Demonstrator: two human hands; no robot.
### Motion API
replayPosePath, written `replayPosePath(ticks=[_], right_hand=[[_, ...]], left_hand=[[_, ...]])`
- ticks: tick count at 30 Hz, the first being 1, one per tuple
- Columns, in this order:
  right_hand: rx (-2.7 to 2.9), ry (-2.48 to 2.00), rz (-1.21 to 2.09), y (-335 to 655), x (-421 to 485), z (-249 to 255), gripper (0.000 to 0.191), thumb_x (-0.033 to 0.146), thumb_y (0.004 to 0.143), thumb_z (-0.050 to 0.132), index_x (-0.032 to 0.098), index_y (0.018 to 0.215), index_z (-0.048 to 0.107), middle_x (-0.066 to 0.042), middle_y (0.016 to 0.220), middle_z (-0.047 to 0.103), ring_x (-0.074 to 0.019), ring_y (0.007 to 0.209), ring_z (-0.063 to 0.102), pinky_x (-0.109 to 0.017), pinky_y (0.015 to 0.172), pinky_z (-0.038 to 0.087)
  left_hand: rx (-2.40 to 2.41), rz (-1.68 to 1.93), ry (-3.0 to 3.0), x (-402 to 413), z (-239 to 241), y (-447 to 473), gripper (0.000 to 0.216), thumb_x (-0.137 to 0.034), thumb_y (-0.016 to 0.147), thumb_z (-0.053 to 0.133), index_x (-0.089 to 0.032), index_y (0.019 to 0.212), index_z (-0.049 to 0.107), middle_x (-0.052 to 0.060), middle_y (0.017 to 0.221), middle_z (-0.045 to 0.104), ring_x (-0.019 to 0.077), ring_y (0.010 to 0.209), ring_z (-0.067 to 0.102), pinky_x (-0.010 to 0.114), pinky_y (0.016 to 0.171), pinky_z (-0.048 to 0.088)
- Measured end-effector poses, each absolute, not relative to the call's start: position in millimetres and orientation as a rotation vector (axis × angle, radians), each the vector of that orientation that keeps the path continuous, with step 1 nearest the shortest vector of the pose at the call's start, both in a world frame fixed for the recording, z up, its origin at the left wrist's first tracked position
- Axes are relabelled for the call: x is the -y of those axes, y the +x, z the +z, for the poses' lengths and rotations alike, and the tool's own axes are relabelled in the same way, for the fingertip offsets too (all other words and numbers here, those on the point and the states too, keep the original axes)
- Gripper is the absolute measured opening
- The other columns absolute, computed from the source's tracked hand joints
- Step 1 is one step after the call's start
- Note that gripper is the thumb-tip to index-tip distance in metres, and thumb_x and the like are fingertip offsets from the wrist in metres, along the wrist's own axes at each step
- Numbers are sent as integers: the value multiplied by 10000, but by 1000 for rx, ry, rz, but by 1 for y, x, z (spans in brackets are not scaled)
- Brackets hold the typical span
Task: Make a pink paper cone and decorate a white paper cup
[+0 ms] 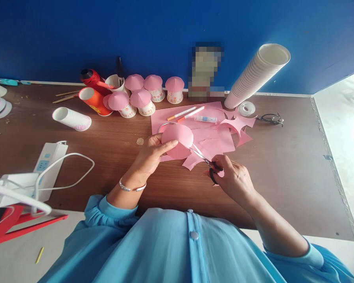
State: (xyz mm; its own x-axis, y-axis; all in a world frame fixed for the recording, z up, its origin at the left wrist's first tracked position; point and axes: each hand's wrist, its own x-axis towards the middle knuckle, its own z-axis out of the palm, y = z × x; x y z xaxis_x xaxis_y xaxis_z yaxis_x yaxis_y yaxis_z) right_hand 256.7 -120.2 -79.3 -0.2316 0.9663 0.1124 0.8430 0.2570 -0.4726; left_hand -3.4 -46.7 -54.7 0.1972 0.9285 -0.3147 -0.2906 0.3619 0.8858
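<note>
Between thumb and fingers, my left hand grips a round pink paper disc with a slit or crease running in from its right edge. My right hand is closed around the black handles of a pair of scissors. The blades reach the right edge of the disc; whether paper lies between them I cannot make out. Beneath the disc are pink paper sheets and cut pink scraps. Two capped markers and a glue stick rest on the sheets.
Several decorated paper cups with pink cone roofs stand by the blue wall. A tall stack of paper cups, a tape roll and glasses are to the right. Leftward are a lone cup, a red cup and a power strip.
</note>
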Motion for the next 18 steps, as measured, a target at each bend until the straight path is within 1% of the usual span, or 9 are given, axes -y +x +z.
replayPosePath(ticks=[2, 5, 7, 10, 12, 14, 16, 18], right_hand=[[2253, -1578, 292, 257, 121, -79, 112, 216, 933, 631, 202, 1043, 616, -32, 798, 750, -184, 664, 683, -259, 548, 410], [2376, -1492, 206, 258, 124, -77, 228, 156, 917, 631, 182, 1142, 611, -92, 971, 767, -232, 862, 722, -282, 593, 452], [2426, -1468, 268, 258, 125, -74, 321, 126, 905, 642, 193, 1216, 597, -96, 1062, 760, -237, 943, 721, -287, 608, 468], [2486, -1433, 437, 257, 126, -68, 451, 88, 876, 685, 231, 1289, 571, -59, 1117, 746, -227, 1010, 719, -287, 634, 488], [2523, -1421, 528, 254, 127, -64, 501, 67, 848, 710, 230, 1300, 568, -47, 1119, 745, -223, 1016, 721, -293, 671, 505], [2537, -1422, 562, 247, 130, -63, 489, 53, 835, 714, 208, 1279, 579, -48, 1102, 754, -212, 973, 726, -297, 687, 508], [2554, -1400, 487, 237, 133, -66, 403, 53, 848, 696, 175, 1222, 609, -58, 1039, 766, -203, 897, 722, -303, 669, 493], [2595, -1340, 292, 226, 136, -72, 258, 52, 874, 656, 151, 1113, 652, -59, 904, 758, -204, 802, 700, -321, 634, 464]], left_hand=[[-1033, 1045, 770, 45, -54, -9, 324, -345, 712, 911, -173, 970, 819, 44, 923, 809, 185, 837, 736, 284, 769, 601], [-1108, 1132, 763, 43, -55, -23, 295, -344, 708, 909, -157, 913, 807, 54, 875, 808, 206, 822, 754, 295, 737, 605], [-1150, 1189, 778, 41, -57, -33, 283, -344, 701, 914, -152, 869, 791, 55, 836, 798, 213, 820, 759, 294, 720, 602], [-1201, 1231, 777, 40, -61, -46, 317, -358, 664, 939, -160, 840, 765, 56, 822, 788, 220, 827, 756, 303, 706, 601], [-1238, 1225, 771, 40, -65, -52, 348, -370, 651, 948, -165, 856, 757, 58, 844, 787, 230, 851, 752, 303, 698, 600], [-1278, 1219, 767, 39, -68, -57, 384, -385, 630, 954, -169, 878, 755, 59, 868, 787, 235, 857, 746, 289, 659, 591], [-1307, 1225, 763, 38, -73, -59, 414, -403, 602, 955, -172, 877, 748, 58, 870, 785, 230, 832, 739, 275, 613, 578], [-1321, 1237, 757, 36, -77, -60, 422, -409, 583, 951, -175, 856, 731, 49, 850, 777, 221, 810, 735, 269, 602, 574]])
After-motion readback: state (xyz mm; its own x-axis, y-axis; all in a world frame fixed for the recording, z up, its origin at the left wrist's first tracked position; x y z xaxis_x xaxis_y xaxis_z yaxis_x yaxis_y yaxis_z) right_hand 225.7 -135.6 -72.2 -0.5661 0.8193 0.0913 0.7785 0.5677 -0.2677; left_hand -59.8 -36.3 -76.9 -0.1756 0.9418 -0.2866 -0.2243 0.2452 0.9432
